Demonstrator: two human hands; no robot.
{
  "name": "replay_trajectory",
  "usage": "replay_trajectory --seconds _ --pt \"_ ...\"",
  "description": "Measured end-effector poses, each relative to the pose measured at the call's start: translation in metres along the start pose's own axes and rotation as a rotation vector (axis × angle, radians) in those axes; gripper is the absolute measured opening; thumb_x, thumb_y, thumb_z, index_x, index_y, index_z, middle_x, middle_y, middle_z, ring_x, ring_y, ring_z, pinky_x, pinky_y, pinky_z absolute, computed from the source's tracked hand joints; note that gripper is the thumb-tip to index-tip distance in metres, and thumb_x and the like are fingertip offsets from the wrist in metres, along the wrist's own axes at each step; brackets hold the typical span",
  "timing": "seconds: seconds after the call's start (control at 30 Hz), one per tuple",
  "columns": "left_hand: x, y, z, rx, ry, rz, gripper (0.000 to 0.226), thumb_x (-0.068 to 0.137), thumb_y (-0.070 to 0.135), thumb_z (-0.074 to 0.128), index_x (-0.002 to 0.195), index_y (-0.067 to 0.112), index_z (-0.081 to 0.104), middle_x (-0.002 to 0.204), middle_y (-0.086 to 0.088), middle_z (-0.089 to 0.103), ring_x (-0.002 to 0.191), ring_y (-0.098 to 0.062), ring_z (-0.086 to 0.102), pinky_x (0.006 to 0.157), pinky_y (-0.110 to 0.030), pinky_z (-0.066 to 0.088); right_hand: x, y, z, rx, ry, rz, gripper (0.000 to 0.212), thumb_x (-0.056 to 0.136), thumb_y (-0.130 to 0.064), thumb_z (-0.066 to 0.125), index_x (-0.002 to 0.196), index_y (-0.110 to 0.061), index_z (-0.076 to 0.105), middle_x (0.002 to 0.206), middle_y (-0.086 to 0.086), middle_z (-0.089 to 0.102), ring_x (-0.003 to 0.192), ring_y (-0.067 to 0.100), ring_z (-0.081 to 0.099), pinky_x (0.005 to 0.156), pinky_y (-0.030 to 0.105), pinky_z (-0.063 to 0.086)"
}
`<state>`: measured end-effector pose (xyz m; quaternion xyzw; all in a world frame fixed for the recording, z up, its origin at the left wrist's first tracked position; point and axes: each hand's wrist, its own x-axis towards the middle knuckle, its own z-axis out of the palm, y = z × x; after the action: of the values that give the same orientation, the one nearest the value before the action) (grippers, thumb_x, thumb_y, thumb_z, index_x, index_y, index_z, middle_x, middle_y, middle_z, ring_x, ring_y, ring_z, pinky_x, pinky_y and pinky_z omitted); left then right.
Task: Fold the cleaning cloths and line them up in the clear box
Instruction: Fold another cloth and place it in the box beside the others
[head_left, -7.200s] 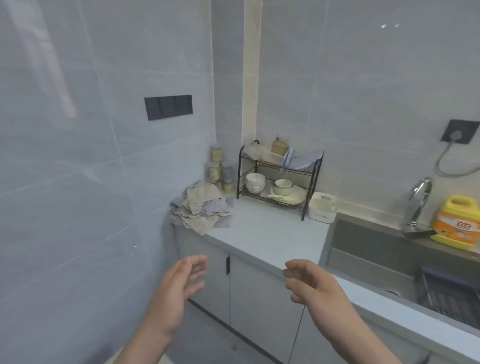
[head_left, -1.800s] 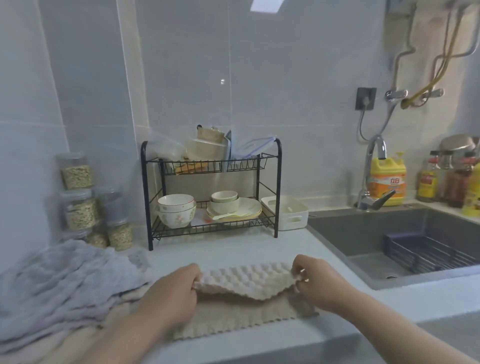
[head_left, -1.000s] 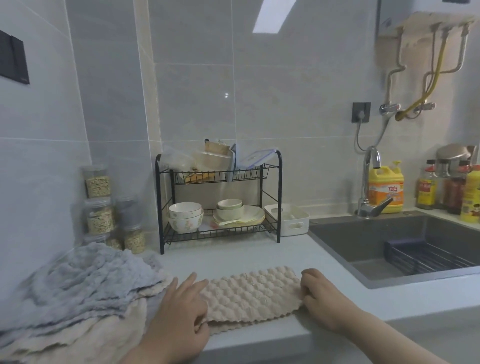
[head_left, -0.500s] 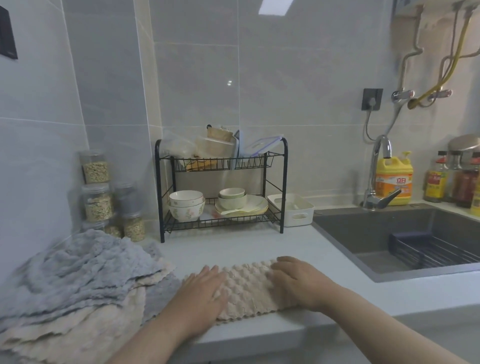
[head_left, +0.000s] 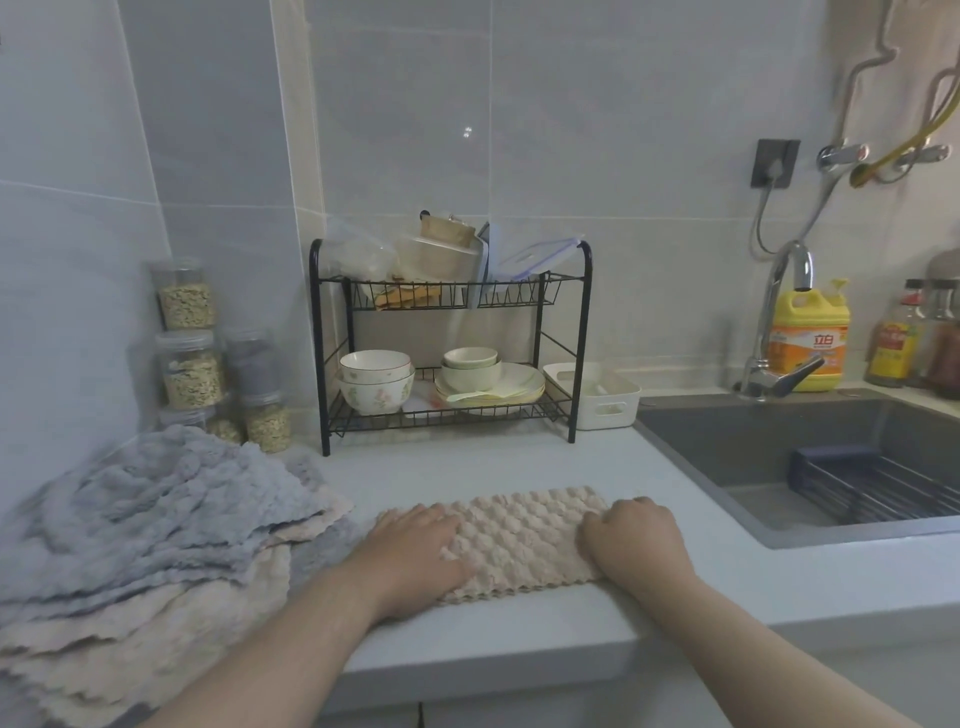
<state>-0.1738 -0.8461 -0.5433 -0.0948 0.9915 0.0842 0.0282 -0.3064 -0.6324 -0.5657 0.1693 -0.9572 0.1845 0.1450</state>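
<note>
A beige bumpy cloth (head_left: 519, 535) lies folded into a long strip near the counter's front edge. My left hand (head_left: 415, 551) rests flat on its left end with the fingers stretched out. My right hand (head_left: 631, 535) sits on the right end, its fingers bent down over the cloth's edge. A pile of unfolded cloths lies at the left, with grey ones (head_left: 156, 509) on top and beige ones (head_left: 130, 639) beneath. Clear plastic containers (head_left: 530, 260) stand on the top shelf of the black rack (head_left: 579, 338).
The rack's lower shelf holds bowls (head_left: 376, 379) and plates. A white bin (head_left: 597, 397) stands beside it. Jars of grain (head_left: 189, 358) are stacked in the corner. The sink (head_left: 727, 452), tap and yellow detergent bottle (head_left: 808, 338) are at the right.
Half a second ago both hands lay close together on the middle of the beige cloth. They have slid apart to its two ends. The cloth stays folded.
</note>
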Motion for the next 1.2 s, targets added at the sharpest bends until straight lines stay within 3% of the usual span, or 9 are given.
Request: replay_trajectory --seconds 0.17,0.43,0.6,0.7,0.77,0.83,0.9,1.0,1.2 --pt "0.014 0.028 0.009 -0.013 0.059 0.046 0.066 0.093 0.053 0.031 0.152 0.031 0.013 0.161 0.006 0.006 0.148 -0.014 0.003 0.121 -0.038 0.0 0.0 -0.002 -0.007 0.166 -0.081 0.084 0.013 0.085 -0.024 0.043 0.09 -0.016 0.052 0.091 0.004 0.057 0.087 0.027 0.051 0.077 0.034 0.045" --pt "0.021 0.029 0.007 0.061 -0.089 0.039 0.091 0.079 0.079 0.03 0.152 0.035 -0.001 0.161 0.004 -0.008 0.148 -0.018 -0.009 0.119 -0.044 -0.005 0.014 -0.007 -0.044 0.57 -0.268 0.162 0.032 0.088 -0.013 0.052 0.118 -0.021 0.046 0.085 0.006 0.063 0.068 0.019 0.061 0.05 0.025 0.048" --pt "0.019 0.038 0.002 -0.045 0.08 0.14 0.083 0.078 0.071 0.044 0.149 0.037 0.02 0.161 -0.001 0.01 0.148 -0.02 0.004 0.119 -0.042 0.005 0.026 -0.032 -0.079 0.81 -0.297 0.21 0.049 0.083 -0.005 0.057 0.127 -0.021 0.045 0.078 0.01 0.058 0.054 0.017 0.049 0.04 0.019 0.037" --pt "0.013 0.052 -0.017 -0.642 0.296 0.065 0.059 0.085 0.064 0.043 0.124 0.023 0.058 0.127 -0.002 0.058 0.119 -0.02 0.051 0.105 -0.037 0.038 0.022 -0.063 -0.09 0.85 -0.314 0.101 0.046 0.084 -0.01 0.06 0.125 -0.024 0.046 0.093 0.009 0.061 0.065 0.018 0.059 0.049 0.026 0.05" --pt "0.02 0.053 -0.033 -1.256 0.12 -0.087 0.059 0.089 0.066 0.04 0.097 0.014 0.067 0.092 -0.007 0.067 0.082 -0.023 0.062 0.079 -0.035 0.052 0.016 -0.084 -0.089 0.89 -0.386 0.035 0.041 0.084 -0.013 0.06 0.12 -0.026 0.046 0.094 0.008 0.063 0.07 0.02 0.062 0.062 0.035 0.055" --pt "0.023 0.046 -0.045 -1.523 -0.018 -0.207 0.064 0.077 0.074 0.053 0.09 0.014 0.071 0.089 -0.011 0.071 0.079 -0.026 0.067 0.077 -0.037 0.055 0.008 -0.098 -0.084 0.994 -0.465 0.004 0.037 0.085 -0.015 0.06 0.12 -0.022 0.05 0.095 0.008 0.064 0.067 0.021 0.061 0.062 0.034 0.053" --pt "0.022 0.034 -0.05 -1.463 0.03 -0.239 0.045 0.066 0.044 0.077 0.093 0.009 0.071 0.09 -0.015 0.072 0.083 -0.03 0.069 0.089 -0.047 0.053 0.003 -0.1 -0.077 1.142 -0.437 0.034 0.033 0.086 -0.01 0.059 0.118 -0.015 0.055 0.095 0.01 0.063 0.063 0.021 0.059 0.059 0.033 0.051" --pt "0.022 0.023 -0.05 -1.324 0.149 -0.358 0.01 0.066 -0.004 0.061 0.075 0.002 0.059 0.061 -0.016 0.057 0.062 -0.029 0.059 0.07 -0.043 0.051 -0.003 -0.089 -0.062 1.099 -0.296 0.071 0.025 0.087 -0.006 0.055 0.11 -0.013 0.061 0.092 0.008 0.064 0.065 0.019 0.056 0.061 0.031 0.049" --pt "0.01 0.005 -0.043 -1.001 0.153 -0.404 0.012 0.07 0.002 0.059 0.077 0.01 0.053 0.073 -0.012 0.051 0.06 -0.022 0.05 0.056 -0.028 0.036 -0.022 -0.074 -0.015 0.496 -0.28 -0.249 0.034 0.092 -0.027 0.051 0.123 -0.025 0.062 0.125 -0.007 0.057 0.113 0.012 0.055 0.094 0.02 0.04"
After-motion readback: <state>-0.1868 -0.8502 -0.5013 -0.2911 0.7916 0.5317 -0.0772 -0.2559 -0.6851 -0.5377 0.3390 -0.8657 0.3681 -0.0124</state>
